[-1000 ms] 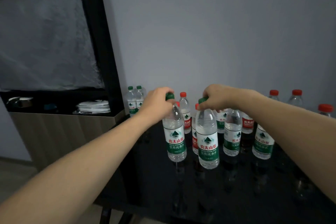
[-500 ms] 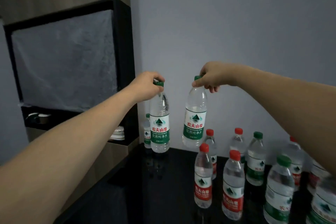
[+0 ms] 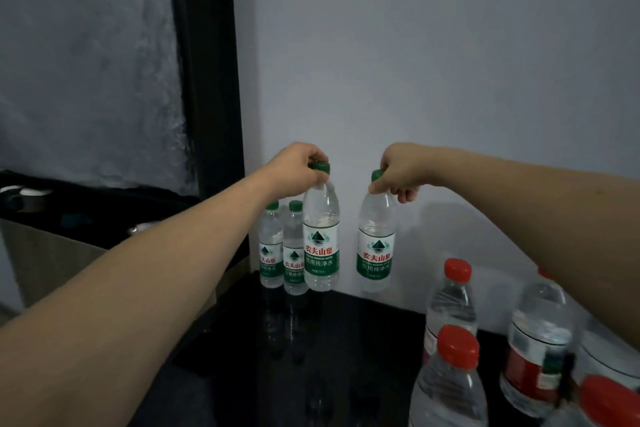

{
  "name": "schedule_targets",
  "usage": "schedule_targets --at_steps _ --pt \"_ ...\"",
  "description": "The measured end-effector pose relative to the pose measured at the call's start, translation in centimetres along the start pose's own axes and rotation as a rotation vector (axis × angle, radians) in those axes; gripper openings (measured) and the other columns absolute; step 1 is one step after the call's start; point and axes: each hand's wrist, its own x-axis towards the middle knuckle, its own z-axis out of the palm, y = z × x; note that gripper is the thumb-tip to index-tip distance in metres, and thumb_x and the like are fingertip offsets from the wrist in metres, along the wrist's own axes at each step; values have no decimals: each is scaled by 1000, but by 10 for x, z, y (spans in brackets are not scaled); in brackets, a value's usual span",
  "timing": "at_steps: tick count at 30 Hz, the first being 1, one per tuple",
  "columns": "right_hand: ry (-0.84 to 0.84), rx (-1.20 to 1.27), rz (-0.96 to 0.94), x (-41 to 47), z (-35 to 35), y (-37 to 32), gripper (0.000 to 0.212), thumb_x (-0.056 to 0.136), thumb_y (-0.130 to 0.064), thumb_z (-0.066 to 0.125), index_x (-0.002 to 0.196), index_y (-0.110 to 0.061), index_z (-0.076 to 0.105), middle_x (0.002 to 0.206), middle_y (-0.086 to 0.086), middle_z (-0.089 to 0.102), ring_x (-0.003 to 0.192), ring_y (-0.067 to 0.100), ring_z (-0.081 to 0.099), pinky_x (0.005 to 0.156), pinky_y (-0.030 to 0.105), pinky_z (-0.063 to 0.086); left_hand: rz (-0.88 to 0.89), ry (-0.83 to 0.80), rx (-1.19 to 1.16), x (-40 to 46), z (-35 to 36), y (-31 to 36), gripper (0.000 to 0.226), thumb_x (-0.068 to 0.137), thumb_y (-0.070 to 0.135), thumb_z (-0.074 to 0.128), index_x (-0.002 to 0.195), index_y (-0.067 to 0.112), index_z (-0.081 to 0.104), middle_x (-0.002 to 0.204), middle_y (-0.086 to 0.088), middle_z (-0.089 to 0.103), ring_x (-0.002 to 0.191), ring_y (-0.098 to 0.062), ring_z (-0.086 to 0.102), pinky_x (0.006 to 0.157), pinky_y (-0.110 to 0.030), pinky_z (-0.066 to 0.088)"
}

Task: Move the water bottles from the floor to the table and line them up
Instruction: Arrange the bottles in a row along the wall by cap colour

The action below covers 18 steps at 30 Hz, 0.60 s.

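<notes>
Above black table [image 3: 363, 340], each hand's fingers grip a green-capped 农夫山泉 bottle [image 3: 321, 236].

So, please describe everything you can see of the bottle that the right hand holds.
The green-capped water bottle is clear plastic, with a white and green label carrying red Chinese characters. It looks full and sealed. The right hand grips it by the cap and neck, so it hangs slightly tilted, its base close above the back edge of the black table, in front of the pale wall. Whether the base touches the table cannot be told. Only the hand visibly touches it.
</notes>
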Motion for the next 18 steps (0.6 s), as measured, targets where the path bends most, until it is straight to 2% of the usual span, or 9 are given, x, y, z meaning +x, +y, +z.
schedule_targets --at_steps 2,6,11,18 --pt "-10 -8 10 17 16 8 34 86 -25 72 88 8 62 73 17 67 54 23 66 51 30 55 1 -10 15 14 19 -12 38 87 14 74 123 13 62 120 -6 66 107 -21 63 98 -38 51" --pt "-39 -22 30 44 45 20 33 85 -24 72 85 6 60 71 16 66 51 22 66 49 29 55 5 -31 39 34 51 -37 37 87 16 74 122 15 63 119 -5 65 102 -20 63 82 -29 51" --pt "-72 -29 56 67 74 30 35 85 -26 73 89 6 60 72 16 68 48 20 66 48 28 55 -5 -52 118 49 81 -68 36 87 19 73 122 18 62 120 -2 63 103 -17 59 84 -27 46" --pt "-47 7 38 89 95 36 37 86 -25 72 91 10 63 66 16 66 50 23 65 50 30 56 18 -47 199 63 98 -92 36 88 17 70 123 16 62 123 -5 62 106 -21 59 95 -37 51"
